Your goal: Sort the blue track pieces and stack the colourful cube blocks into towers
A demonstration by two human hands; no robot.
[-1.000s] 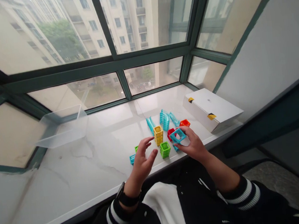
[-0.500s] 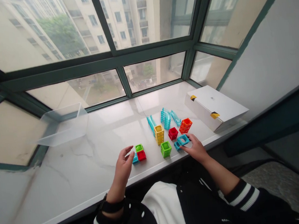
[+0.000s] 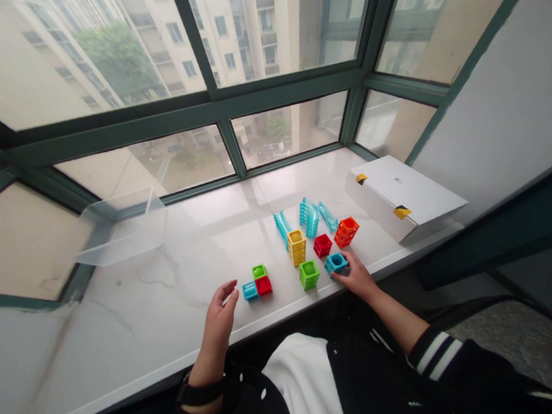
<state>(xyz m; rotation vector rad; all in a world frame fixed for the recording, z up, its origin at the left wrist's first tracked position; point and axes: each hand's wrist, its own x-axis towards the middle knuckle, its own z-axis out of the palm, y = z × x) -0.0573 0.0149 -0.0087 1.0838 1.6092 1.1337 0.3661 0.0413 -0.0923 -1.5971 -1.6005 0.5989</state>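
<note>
My right hand (image 3: 358, 278) grips a blue hollow block (image 3: 336, 263) near the front edge of the sill, thumb in front and fingers behind. Just left of it stands a green block stack (image 3: 309, 274). My left hand (image 3: 222, 308) hovers with parted fingers, holding nothing. Beside its fingertips lie three joined blocks: a blue one (image 3: 249, 291), a red one (image 3: 263, 286) and a green one (image 3: 259, 271). Behind the green stack rise a yellow stack (image 3: 297, 247), a red block (image 3: 322, 245) and an orange stack (image 3: 346, 232).
Transparent blue track pieces (image 3: 309, 217) lie behind the stacks. A white box (image 3: 407, 189) with yellow-black tabs sits at the right. On the left stands a clear plastic bin (image 3: 120, 249). Window frames border the marble sill (image 3: 184, 266).
My right hand has lowered the blue block onto the other blue piece, and they now look like one stack. My left hand has drawn back leftward from the three joined blocks.
</note>
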